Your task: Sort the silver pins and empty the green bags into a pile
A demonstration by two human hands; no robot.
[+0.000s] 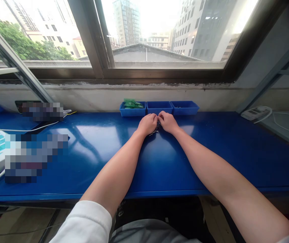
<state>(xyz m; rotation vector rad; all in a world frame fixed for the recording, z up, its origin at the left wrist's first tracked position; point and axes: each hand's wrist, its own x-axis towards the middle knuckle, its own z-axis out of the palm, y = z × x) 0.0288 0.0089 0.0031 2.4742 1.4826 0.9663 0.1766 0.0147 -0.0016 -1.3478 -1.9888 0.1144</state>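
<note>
Partly, your curled left hand (147, 124) and right hand (168, 122) hide small parts (156, 130) between them near the bins, I can't tell whether they pinch any, while the left bin (133, 113) holds green packets (131, 104), the right bin (185, 110) indistinct bits (177, 107).

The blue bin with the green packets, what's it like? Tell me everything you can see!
It's a small, shallow, open-topped bin, shiny blue and plastic-looking, with slanted sides. It stands upright on the blue table near the wall, leftmost in a row of three. Crinkly green packets fill much of it, poking above the back rim.
</note>
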